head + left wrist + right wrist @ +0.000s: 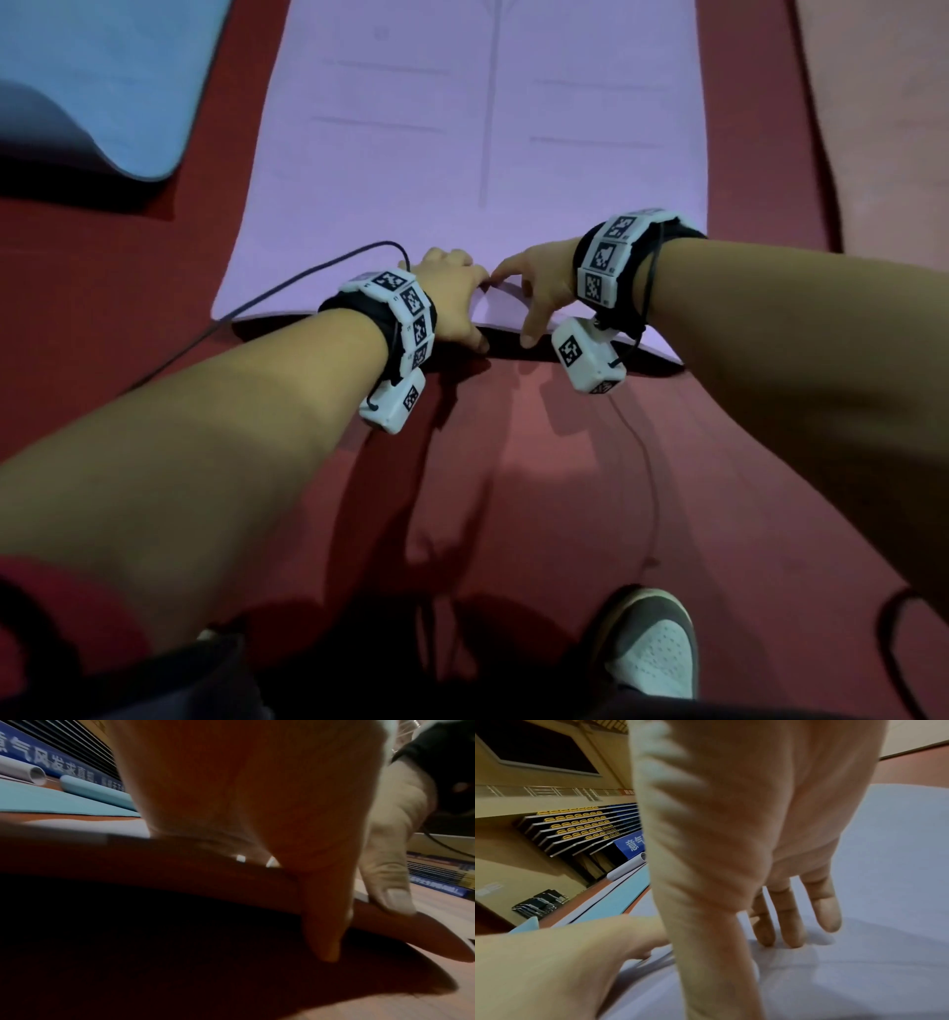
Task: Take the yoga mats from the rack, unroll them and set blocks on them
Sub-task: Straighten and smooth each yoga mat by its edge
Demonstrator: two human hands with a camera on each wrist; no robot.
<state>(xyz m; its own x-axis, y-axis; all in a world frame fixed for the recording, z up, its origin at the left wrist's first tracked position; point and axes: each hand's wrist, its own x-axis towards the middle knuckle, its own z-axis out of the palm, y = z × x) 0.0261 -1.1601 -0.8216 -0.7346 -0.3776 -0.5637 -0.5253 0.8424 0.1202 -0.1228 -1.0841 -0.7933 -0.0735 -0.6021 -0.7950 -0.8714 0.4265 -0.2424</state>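
A lilac yoga mat [462, 154] lies unrolled on the red floor [513, 462], running away from the person, with faint lines printed on it; its near edge is lifted slightly off the floor and casts a dark shadow beneath. Both hands meet at the middle of that near edge; the left hand [452, 303] has its fingers on top of the mat and its thumb hooked down over the edge, so its grip is closed on the mat's rim; the right hand [534, 288] spreads its fingers [793, 923] straight onto the mat surface, pressing it down, with the thumb reaching to the edge; whether that thumb goes under the rim cannot be told, so the right grip reads as spread apart, not clamped. A light blue mat [102, 82] lies flat on the floor to the left, well apart from the lilac one; beyond it the left wrist view shows a rolled blue mat [97, 791] and a pale rolled mat [23, 770] lying side by side. A shoe [652, 647] stands on the floor near the person.
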